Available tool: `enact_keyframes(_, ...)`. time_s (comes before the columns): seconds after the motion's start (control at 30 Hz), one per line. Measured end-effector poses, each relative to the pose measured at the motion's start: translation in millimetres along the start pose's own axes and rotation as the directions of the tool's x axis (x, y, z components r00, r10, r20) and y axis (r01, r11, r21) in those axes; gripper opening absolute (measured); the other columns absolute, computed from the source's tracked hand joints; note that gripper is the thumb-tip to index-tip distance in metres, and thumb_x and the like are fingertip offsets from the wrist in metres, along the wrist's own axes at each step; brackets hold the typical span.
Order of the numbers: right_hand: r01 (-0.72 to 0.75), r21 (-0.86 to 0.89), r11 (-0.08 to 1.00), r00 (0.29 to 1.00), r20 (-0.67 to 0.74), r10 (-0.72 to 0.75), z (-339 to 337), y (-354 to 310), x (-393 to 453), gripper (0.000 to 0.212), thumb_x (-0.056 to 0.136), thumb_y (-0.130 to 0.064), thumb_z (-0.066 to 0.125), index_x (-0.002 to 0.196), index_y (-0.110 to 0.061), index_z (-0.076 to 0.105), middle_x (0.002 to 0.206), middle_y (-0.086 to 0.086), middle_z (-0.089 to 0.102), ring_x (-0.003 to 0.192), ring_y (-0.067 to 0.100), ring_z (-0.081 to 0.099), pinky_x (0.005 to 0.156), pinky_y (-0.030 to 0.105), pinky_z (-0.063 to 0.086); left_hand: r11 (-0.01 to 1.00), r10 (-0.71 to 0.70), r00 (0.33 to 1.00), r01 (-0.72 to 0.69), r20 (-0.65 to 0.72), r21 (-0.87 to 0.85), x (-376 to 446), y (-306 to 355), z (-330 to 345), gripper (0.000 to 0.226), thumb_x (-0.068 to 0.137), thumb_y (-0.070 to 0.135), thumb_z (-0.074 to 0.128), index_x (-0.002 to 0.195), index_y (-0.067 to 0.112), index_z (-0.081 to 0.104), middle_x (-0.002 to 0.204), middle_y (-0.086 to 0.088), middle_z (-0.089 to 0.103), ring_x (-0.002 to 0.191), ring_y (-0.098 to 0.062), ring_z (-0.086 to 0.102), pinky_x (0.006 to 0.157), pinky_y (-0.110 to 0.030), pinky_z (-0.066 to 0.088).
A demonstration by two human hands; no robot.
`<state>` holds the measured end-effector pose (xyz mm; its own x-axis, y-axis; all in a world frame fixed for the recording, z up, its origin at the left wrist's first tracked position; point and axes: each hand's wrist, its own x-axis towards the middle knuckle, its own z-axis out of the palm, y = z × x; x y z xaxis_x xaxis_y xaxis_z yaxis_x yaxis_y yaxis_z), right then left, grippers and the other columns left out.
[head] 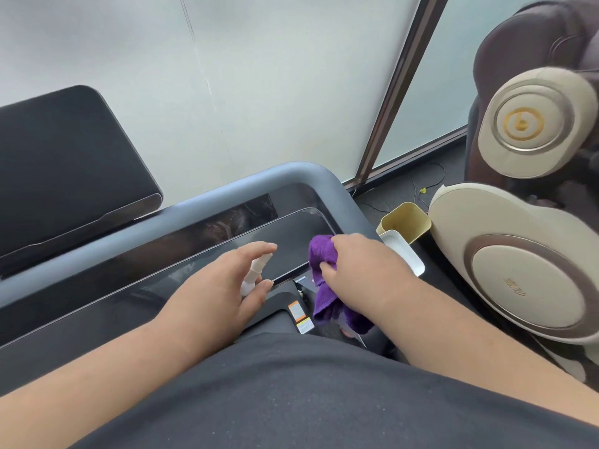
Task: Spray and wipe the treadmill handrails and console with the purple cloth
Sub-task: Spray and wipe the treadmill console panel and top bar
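Left hand (223, 286) grips a small white spray bottle (254, 274) over the dark glossy console (181, 254), index finger stretched over the nozzle. Right hand (359, 270) clutches the purple cloth (324, 286) at the console's right end, loose folds hanging toward the near side. Grey handrail (227, 192) curves along the far edge. Beige bin (405, 222) and massage chair (518, 222) stand at right.

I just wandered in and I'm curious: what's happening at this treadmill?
A person is cleaning it. Their left hand holds a small white spray bottle over the glossy black console, index finger on top. Their right hand grips a purple cloth near the console's right end, by the grey handrail.
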<state>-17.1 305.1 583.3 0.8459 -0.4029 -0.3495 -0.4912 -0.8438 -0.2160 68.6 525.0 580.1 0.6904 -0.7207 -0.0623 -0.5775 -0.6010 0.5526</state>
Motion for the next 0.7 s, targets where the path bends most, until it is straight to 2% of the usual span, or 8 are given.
enact_keyframes(0.1,0.035,0.119,0.992,0.968,-0.25,-0.004,-12,18,-4,0.036,0.09,-0.047,0.053,0.119,-0.026,0.056,0.114,0.001,0.061,0.102,0.029,0.059,0.086,0.04,0.05,1.0,0.026,0.999,-0.026,0.025,-0.006,7,7,1,0.053,0.09,0.044,0.058,0.128,0.06,0.023,0.102,0.023,0.058,0.085,-0.004,0.056,0.076,-0.026,0.042)
enact_keyframes(0.17,0.035,0.155,0.987,0.932,-0.362,0.024,-15,33,-3,0.053,0.09,-0.046,0.057,0.136,-0.022,0.049,0.13,0.002,0.058,0.112,0.03,0.056,0.096,0.043,0.048,0.999,0.037,0.999,-0.037,0.034,-0.005,12,11,3,0.052,0.091,0.044,0.057,0.127,0.061,0.023,0.104,0.023,0.058,0.086,-0.003,0.055,0.076,-0.025,0.041)
enact_keyframes(0.23,-0.031,0.118,0.993,0.941,-0.333,0.068,-10,48,1,0.063,0.092,-0.047,0.058,0.146,-0.02,0.041,0.143,0.003,0.048,0.12,0.032,0.05,0.103,0.045,0.043,0.999,0.048,0.998,-0.048,0.041,0.002,16,13,6,0.051,0.092,0.044,0.057,0.126,0.062,0.023,0.105,0.024,0.058,0.087,-0.003,0.054,0.076,-0.023,0.039)
enact_keyframes(0.33,-0.176,0.102,0.979,0.975,-0.116,0.188,13,57,3,0.074,0.092,-0.053,0.058,0.152,-0.024,0.027,0.155,0.004,0.032,0.128,0.035,0.043,0.105,0.048,0.041,0.998,0.061,0.997,-0.061,0.044,-0.005,22,14,8,0.051,0.092,0.044,0.057,0.127,0.061,0.024,0.105,0.025,0.057,0.087,-0.002,0.053,0.075,-0.022,0.038)
enact_keyframes(0.37,-0.205,0.111,0.972,0.972,-0.091,0.215,21,58,3,0.078,0.09,-0.056,0.059,0.152,-0.025,0.023,0.156,0.004,0.028,0.128,0.035,0.043,0.104,0.048,0.042,0.998,0.059,0.997,-0.059,0.043,-0.01,24,15,9,0.052,0.092,0.044,0.057,0.128,0.06,0.024,0.104,0.025,0.057,0.086,-0.002,0.054,0.075,-0.022,0.038)
enact_keyframes(0.5,-0.193,0.025,0.981,0.964,-0.181,0.194,34,53,16,0.087,0.088,-0.06,0.059,0.153,-0.023,0.016,0.157,0.008,0.025,0.128,0.034,0.045,0.101,0.047,0.045,0.999,0.037,0.999,-0.036,0.039,-0.025,25,10,7,0.051,0.092,0.044,0.058,0.127,0.061,0.024,0.101,0.027,0.055,0.084,-0.001,0.054,0.075,-0.021,0.038)
enact_keyframes(0.7,-0.107,0.0,0.994,0.968,-0.228,0.104,20,32,75,0.088,0.089,-0.059,0.06,0.155,-0.018,0.018,0.157,0.012,0.027,0.129,0.036,0.046,0.105,0.044,0.042,1.0,-0.029,1.0,0.029,0.011,-0.003,11,-13,-3,0.052,0.091,0.048,0.055,0.13,0.06,0.023,0.095,0.037,0.048,0.084,0.017,0.05,0.072,-0.01,0.033)
